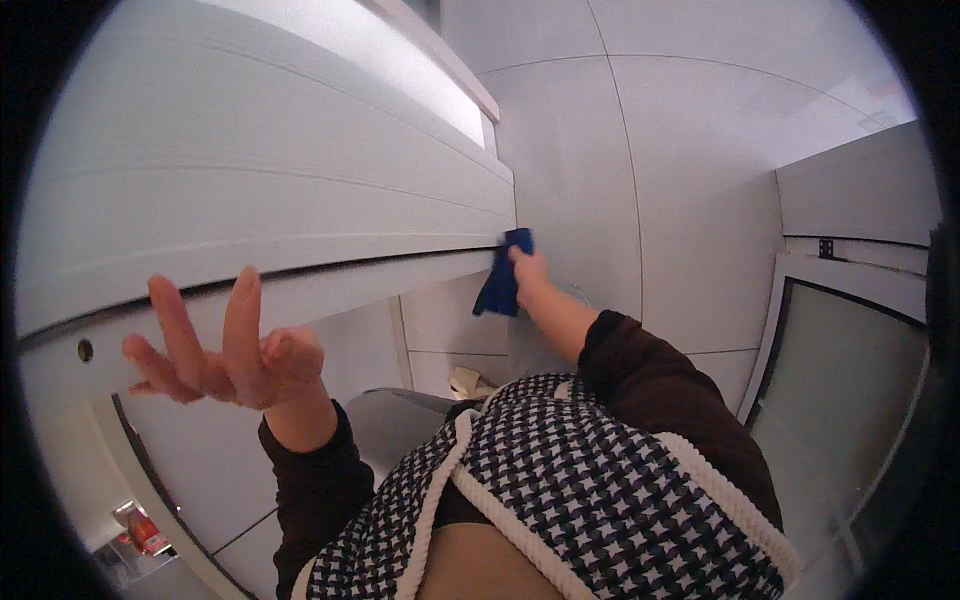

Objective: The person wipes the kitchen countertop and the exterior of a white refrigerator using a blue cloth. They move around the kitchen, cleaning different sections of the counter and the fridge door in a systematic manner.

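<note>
My right hand [529, 271] grips a dark blue cloth [504, 281] at the lower end of a white panelled door [300, 172], where the door's edge comes near the tiled floor. Part of the cloth hangs below the fingers. On the left, my left hand [229, 352] is raised in front of the door's edge with its fingers spread and nothing held in it. Whether its fingertips touch the door cannot be told. A small round metal fitting [85, 350] sits in the door's edge beside that hand.
Large pale tiles [697, 195] cover the floor. A cabinet door with a frosted glass panel [840, 390] and a dark hinge [826, 248] stands at the right. At the lower left, a red packet [144, 531] lies inside an open-fronted white unit. A beige shoe [469, 382] shows below me.
</note>
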The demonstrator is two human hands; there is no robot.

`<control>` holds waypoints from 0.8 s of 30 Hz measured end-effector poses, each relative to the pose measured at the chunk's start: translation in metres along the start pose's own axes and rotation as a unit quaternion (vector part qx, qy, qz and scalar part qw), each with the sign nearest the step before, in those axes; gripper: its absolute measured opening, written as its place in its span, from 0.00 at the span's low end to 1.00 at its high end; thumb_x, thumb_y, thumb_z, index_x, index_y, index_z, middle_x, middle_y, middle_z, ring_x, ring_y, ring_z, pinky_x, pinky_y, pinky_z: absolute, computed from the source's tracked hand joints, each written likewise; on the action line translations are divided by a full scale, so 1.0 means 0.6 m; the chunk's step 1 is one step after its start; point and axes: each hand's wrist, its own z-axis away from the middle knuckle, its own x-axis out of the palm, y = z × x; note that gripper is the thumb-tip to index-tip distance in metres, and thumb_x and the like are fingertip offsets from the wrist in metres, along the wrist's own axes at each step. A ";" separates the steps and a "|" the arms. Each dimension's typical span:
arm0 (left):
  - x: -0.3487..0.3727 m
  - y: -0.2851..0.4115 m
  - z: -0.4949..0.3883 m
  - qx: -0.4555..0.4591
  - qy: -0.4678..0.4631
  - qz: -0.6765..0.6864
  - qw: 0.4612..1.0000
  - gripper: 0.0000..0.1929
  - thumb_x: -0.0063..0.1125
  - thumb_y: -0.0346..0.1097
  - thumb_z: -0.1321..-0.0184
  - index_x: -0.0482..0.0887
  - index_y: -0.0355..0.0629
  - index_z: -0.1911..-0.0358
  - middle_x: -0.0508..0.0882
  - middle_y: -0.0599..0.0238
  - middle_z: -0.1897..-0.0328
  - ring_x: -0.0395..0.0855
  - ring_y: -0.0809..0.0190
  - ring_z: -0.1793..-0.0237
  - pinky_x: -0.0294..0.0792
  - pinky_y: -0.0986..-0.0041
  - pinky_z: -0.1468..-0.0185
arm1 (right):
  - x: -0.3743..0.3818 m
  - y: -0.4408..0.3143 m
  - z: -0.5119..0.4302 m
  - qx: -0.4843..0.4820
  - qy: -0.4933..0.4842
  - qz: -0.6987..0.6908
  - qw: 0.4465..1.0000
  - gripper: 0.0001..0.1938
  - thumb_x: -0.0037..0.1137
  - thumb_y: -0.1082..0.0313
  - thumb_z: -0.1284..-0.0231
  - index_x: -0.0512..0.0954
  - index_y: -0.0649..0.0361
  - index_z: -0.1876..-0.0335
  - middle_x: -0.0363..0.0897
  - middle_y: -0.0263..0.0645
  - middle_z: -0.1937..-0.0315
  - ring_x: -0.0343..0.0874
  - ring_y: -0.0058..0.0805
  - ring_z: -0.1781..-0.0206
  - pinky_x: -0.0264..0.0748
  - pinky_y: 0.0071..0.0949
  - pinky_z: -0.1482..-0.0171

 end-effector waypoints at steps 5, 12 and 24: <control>-0.052 -0.007 -0.009 -0.010 0.000 -0.030 0.999 0.25 0.26 0.46 0.26 0.84 0.45 0.63 0.82 0.46 0.45 0.65 0.51 0.31 0.43 0.58 0.24 | -0.013 -0.124 0.026 -0.120 -0.010 -0.032 0.992 0.21 0.59 0.56 0.39 0.74 0.66 0.49 0.80 0.42 0.60 0.77 0.32 0.61 0.76 0.36 0.58; -0.113 -0.007 -0.045 0.022 0.034 -0.107 0.993 0.24 0.27 0.44 0.25 0.82 0.39 0.63 0.83 0.42 0.50 0.76 0.49 0.40 0.60 0.55 0.32 | 0.069 -0.150 0.144 -0.498 -0.133 0.075 0.854 0.17 0.58 0.62 0.38 0.74 0.64 0.49 0.76 0.50 0.52 0.75 0.46 0.49 0.68 0.37 0.44; -0.161 0.013 -0.097 0.074 0.096 -0.146 0.982 0.25 0.26 0.46 0.25 0.80 0.38 0.62 0.84 0.41 0.52 0.78 0.48 0.44 0.65 0.56 0.35 | -0.044 -0.310 -0.111 -0.333 0.076 0.228 0.912 0.22 0.57 0.60 0.38 0.72 0.67 0.44 0.78 0.56 0.49 0.76 0.53 0.44 0.71 0.43 0.43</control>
